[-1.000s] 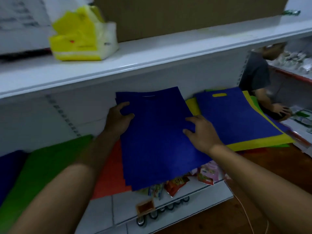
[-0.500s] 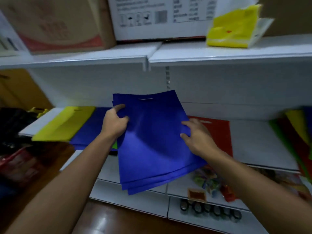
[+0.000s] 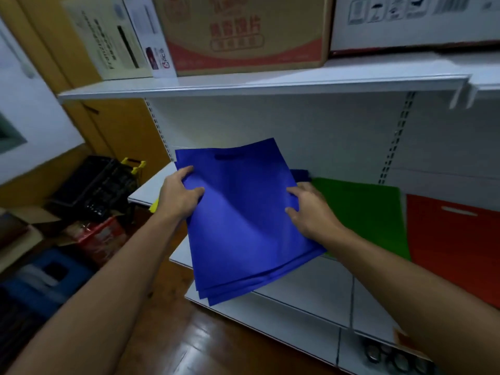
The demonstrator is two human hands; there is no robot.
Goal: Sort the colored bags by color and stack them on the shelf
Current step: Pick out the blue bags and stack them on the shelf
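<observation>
Gleaming wood floor [image 3: 173, 345], white shelf [image 3: 303, 288], possibly crates

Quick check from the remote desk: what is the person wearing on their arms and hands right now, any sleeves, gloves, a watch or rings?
Nothing shows. Both forearms are bare up to the frame edge, with no sleeve in view. The left hand and the right hand have no gloves, and no watch, band or ring can be seen on either wrist or on the visible fingers.

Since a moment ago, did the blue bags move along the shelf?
Yes. The blue bags went left: the orange bag lay behind them before, now it's well off to their right.
</observation>
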